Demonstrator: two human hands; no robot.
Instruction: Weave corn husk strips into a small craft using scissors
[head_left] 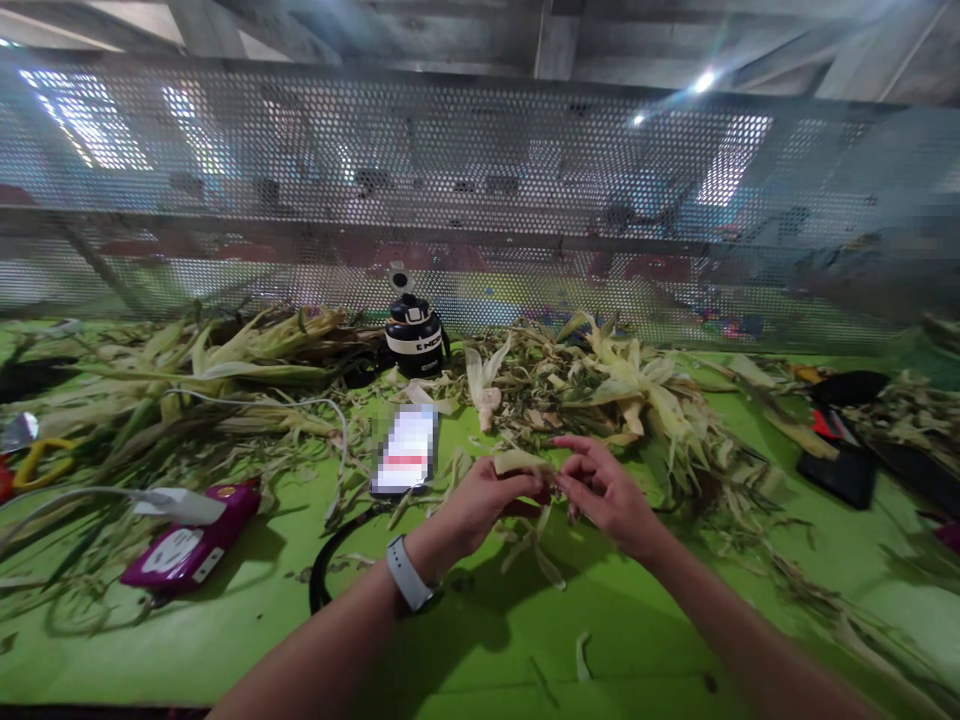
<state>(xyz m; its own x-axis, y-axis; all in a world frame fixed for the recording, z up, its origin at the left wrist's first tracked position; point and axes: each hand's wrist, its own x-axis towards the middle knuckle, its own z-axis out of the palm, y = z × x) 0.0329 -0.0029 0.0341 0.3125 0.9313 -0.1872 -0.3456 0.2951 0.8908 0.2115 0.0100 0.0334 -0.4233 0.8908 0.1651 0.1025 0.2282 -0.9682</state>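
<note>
My left hand, with a pale watch strap at the wrist, is closed on a pale strip of corn husk. Fingertips of my right hand pinch the same piece at its right end, while the index finger stretches away. Narrow husk shreds hang or lie just below the hands; which of the two I cannot tell. A husk piece with a knobbed lower end stands on the green tabletop beyond them.
Heaps of dry husks lie left and right. A black bottle with raised lid stands at the back, before a perforated metal panel. A lit phone, purple power strip, yellow-handled scissors and black phone lie around.
</note>
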